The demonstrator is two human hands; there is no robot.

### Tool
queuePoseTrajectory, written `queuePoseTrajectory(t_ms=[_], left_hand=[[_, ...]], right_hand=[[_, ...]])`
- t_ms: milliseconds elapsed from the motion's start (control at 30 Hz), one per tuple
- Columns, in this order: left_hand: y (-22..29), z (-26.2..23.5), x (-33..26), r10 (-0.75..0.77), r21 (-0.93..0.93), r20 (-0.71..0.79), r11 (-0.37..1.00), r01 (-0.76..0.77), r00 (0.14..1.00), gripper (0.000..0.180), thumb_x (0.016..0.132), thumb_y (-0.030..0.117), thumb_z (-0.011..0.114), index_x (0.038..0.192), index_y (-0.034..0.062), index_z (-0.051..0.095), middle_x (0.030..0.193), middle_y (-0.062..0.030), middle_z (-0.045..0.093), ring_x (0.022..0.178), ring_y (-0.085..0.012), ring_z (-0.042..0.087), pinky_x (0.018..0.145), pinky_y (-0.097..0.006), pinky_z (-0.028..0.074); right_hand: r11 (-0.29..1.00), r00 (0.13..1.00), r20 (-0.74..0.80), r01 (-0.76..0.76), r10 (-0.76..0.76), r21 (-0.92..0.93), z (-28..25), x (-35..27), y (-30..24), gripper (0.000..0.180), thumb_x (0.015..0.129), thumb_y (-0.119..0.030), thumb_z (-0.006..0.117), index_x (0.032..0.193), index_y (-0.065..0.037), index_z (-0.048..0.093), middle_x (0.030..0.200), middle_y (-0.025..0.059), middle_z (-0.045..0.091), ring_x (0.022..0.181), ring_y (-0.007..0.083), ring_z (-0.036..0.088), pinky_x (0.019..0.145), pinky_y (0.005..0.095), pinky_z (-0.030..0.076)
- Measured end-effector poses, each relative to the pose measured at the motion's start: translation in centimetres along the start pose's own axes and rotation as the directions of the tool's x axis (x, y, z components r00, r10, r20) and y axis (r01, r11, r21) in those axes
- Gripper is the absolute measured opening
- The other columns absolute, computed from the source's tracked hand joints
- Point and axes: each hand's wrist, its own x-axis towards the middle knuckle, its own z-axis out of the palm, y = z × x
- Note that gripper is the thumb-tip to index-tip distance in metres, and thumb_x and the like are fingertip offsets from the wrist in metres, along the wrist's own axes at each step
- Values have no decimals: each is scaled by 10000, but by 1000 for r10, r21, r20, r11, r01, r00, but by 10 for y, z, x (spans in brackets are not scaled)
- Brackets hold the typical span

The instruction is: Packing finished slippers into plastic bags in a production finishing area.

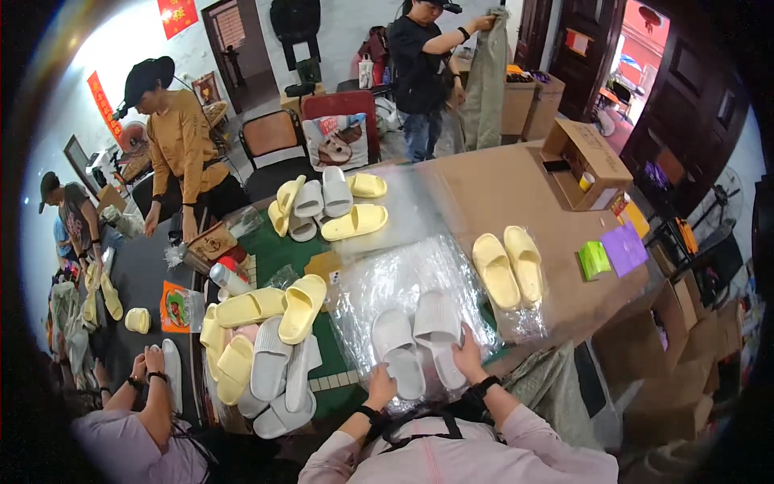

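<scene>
A pair of white slippers (418,339) lies side by side on a sheet of clear plastic bags (379,282) in front of me. My left hand (380,384) rests on the heel of the left slipper. My right hand (469,355) grips the heel edge of the right slipper. To the right, a pair of pale yellow slippers (508,266) sits inside a clear bag on the brown table (500,194).
A heap of yellow and white slippers (262,347) lies to my left, with more slippers (326,202) at the table's far side. An open cardboard box (584,161) stands back right. Other people work at the left and at the back. Cardboard boxes (669,363) stand by the right edge.
</scene>
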Motion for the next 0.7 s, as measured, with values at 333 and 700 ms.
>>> queuePoseTrajectory(t_ms=[333,700], left_hand=[[-6,4,-11,-63,-114,37,991,67,997,558,729,44,574,1224,3,321,950,-232,533,835,-373,578,783,-438,455],[-25,16,-2,-67,-89,320,991,100,945,378,751,129,553,1105,52,446,1040,-212,551,952,-400,561,784,-484,441]], right_hand=[[841,919,-230,163,-319,-517,10,-8,-20,431,715,-64,605,1137,-43,515,1014,182,530,939,344,493,811,417,403],[639,869,392,489,-302,-594,70,-33,1,346,686,-347,630,949,-123,648,1051,215,525,1020,426,447,796,519,411]])
